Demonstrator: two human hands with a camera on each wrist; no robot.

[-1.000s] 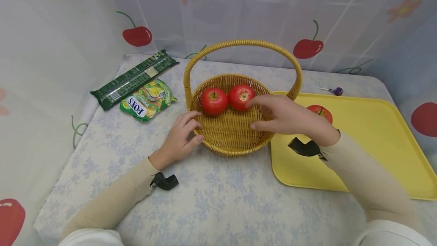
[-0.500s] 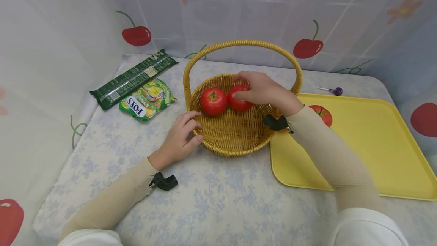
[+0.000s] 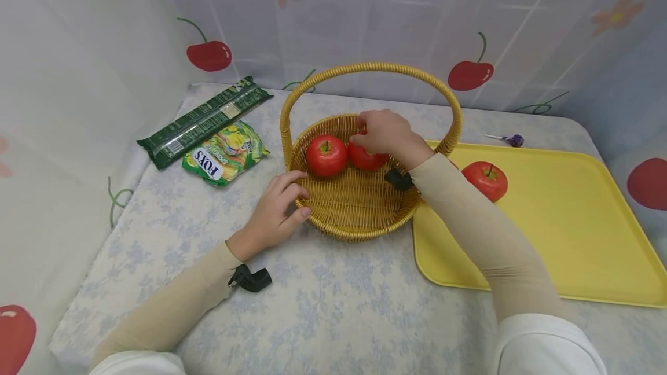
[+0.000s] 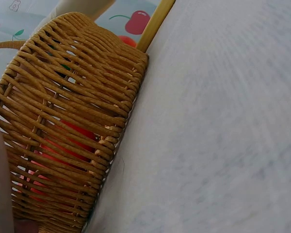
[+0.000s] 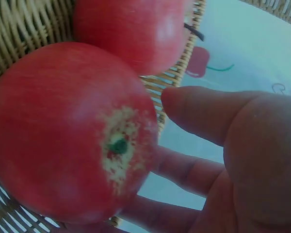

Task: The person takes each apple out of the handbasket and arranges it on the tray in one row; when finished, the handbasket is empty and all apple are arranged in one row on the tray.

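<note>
green packet (image 3: 205, 123) | FOX'S bag (image 3: 225, 152) beside it | purple-headed stick (image 3: 513, 140), probably a lollipop | cherry-print curtain (image 3: 359, 22) behind

Basket (image 3: 354, 204) on cloth (image 3: 333, 317), handle (image 3: 371, 66) up. Inside basket, toward back: left apple (image 3: 326, 156), right apple (image 3: 367, 160), side by side. Right hand (image 3: 388, 132) over right apple — contact hard to tell. Left hand (image 3: 273, 208) at basket's left rim, fingers bent. Left of basket: Fox's bag (image 3: 226, 153); long green packet (image 3: 205, 122) farther out, aslant. Right of basket: yellow tray (image 3: 563, 236), third apple (image 3: 487, 180) on it. Farther back right of basket — lollipop (image 3: 515, 140). Behind basket: cherry-print curtain (image 3: 359, 16).
</note>
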